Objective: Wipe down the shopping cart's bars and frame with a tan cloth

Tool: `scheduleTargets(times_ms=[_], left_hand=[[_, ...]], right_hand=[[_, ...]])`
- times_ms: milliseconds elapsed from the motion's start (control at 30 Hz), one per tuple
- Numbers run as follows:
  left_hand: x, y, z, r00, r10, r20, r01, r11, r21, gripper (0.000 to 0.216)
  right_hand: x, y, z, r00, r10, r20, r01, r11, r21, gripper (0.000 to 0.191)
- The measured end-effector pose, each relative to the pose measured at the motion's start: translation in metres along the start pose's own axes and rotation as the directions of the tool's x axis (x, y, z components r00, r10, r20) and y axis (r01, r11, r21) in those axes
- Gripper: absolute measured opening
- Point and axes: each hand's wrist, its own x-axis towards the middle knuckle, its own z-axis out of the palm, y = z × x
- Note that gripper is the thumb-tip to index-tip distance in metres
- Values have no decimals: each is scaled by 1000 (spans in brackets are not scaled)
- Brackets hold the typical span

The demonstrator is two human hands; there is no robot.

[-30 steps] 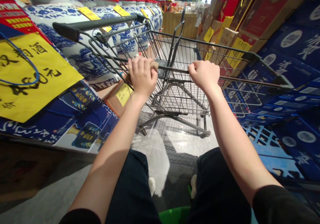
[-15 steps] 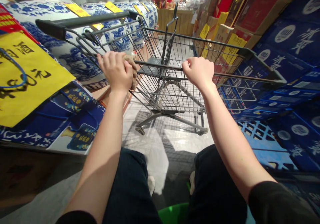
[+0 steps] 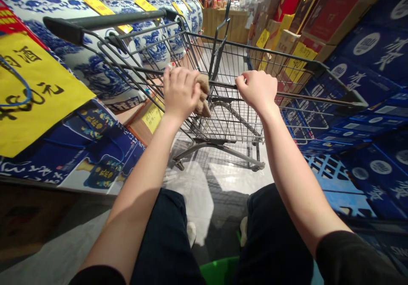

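Shopping cart [image 3: 237, 114] spans the aisle sideways; bare floor [image 3: 195, 185] lies on its near side. Handle [image 3: 117, 20] end sits close to blue-white jars [image 3: 92, 72], other end to blue boxes [image 3: 378, 60]. Dark wire mesh, near top rail [image 3: 223, 83] brownish. Left hand [image 3: 181, 87] grips tan cloth [image 3: 203, 94] over cart's rail; right hand [image 3: 259, 87] closes round it, nearer cart's front.

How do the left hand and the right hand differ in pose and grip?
The left hand drapes over a brown cloth; the right hand curls like a fist around the metal bar. Cloth bulges out beside the left hand; none shows at the right hand. Both hands are bare.
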Motion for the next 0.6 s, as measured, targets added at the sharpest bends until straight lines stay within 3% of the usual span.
scheduleTargets(times_ms=[100, 200, 267, 333, 467, 533, 600], left_hand=[[5, -50, -4, 981, -161, -112, 170, 982, 85, 34], [8, -71, -8, 947, -250, -200, 275, 955, 107, 29], [6, -59, -10, 954, -218, -207, 234, 971, 55, 28], [2, -32, -10, 972, -140, -188, 146, 989, 15, 29], [-3, 26, -2, 999, 5, -39, -7, 999, -49, 39], [-3, 37, 1, 999, 34, 10, -33, 998, -60, 41], [-1, 28, 1, 999, 30, 27, -29, 998, -54, 40]], right_hand=[[1, 0, 2, 1000, -7, -7, 7, 1000, 10, 49], [1, 0, 4, 1000, -19, -23, 19, 1000, 21, 50], [1, -1, 5, 999, -27, -37, 28, 999, 28, 52], [1, -1, 5, 999, -28, -44, 30, 999, 35, 54], [2, 0, 3, 1000, -13, -24, 14, 1000, 26, 55], [2, 1, 1, 1000, -6, -7, 6, 1000, 3, 54], [2, 3, 0, 1000, -4, 4, 4, 1000, -24, 54]])
